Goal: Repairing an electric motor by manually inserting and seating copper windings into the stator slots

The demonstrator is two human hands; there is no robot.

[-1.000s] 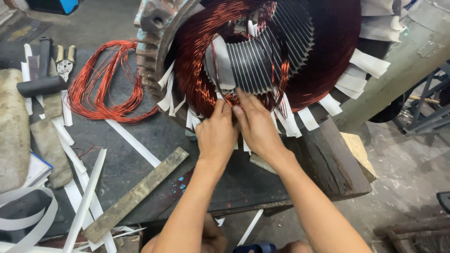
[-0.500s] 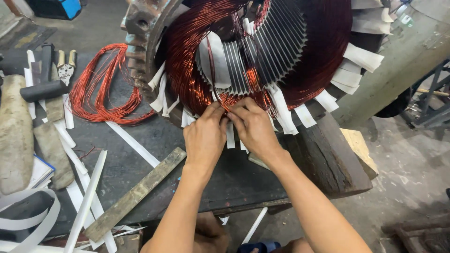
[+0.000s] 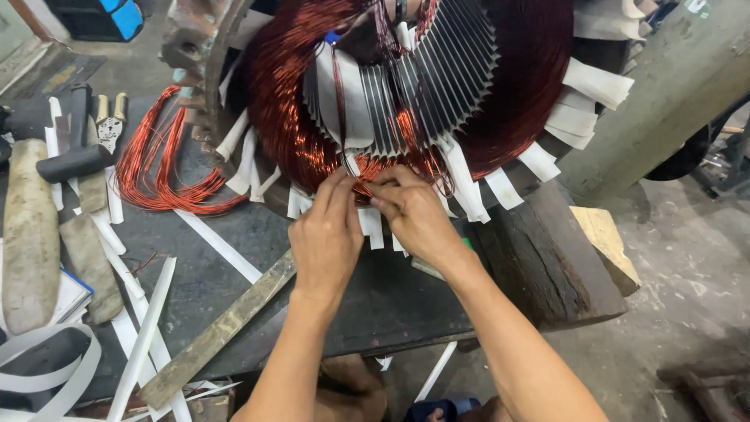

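A large motor stator (image 3: 437, 86) lies on its side on a dark workbench (image 3: 234, 273), its slots filled with copper windings (image 3: 289, 133) and white insulation strips (image 3: 594, 82) sticking out around the rim. My left hand (image 3: 328, 234) and my right hand (image 3: 414, 211) meet at the lower edge of the winding. The fingertips of both pinch the copper wires and a white strip there. Exactly what each finger grips is hidden by the hands.
A loose coil of copper wire (image 3: 168, 168) lies left of the stator. Pliers (image 3: 109, 121), a hammer (image 3: 74, 156), wooden mallets (image 3: 31, 234), a flat wooden bar (image 3: 219, 328) and loose white strips (image 3: 144, 336) litter the bench. A wood block (image 3: 601, 242) props the stator.
The view has shifted so the stator and my hands sit slightly higher and left. My fingers have closed in tighter on the wires at the winding's lower edge.
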